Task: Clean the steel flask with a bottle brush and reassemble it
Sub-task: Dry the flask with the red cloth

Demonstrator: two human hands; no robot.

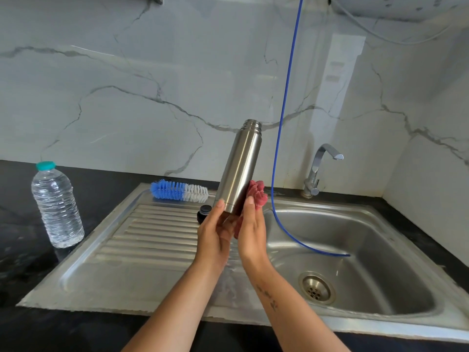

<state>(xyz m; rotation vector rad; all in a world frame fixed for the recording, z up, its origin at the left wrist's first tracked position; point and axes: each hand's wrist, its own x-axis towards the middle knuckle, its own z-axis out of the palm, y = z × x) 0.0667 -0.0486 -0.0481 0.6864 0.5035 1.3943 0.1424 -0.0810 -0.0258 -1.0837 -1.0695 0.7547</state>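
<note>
Above the ribbed steel drainboard (142, 240), a brushed-steel flask (241, 168) tilts neck-up, its threaded mouth uncapped. Its base sits in the left hand (215, 235), fingers curled round the smooth cylinder. Against the flask's lower side the right hand (252, 232) holds a crumpled red cloth (257, 195). At the drainboard's far edge lies a bottle brush (179, 191) with fuzzy blue and white bristles; a small black cap (204, 212) rests just behind the left hand. On the black counter at left stands a ridged clear plastic water bottle (57, 207), capped in teal. At right, a thin blue tube (284, 102) curves down into the steel sink basin (368, 240), near a chrome tap (319, 168)
</note>
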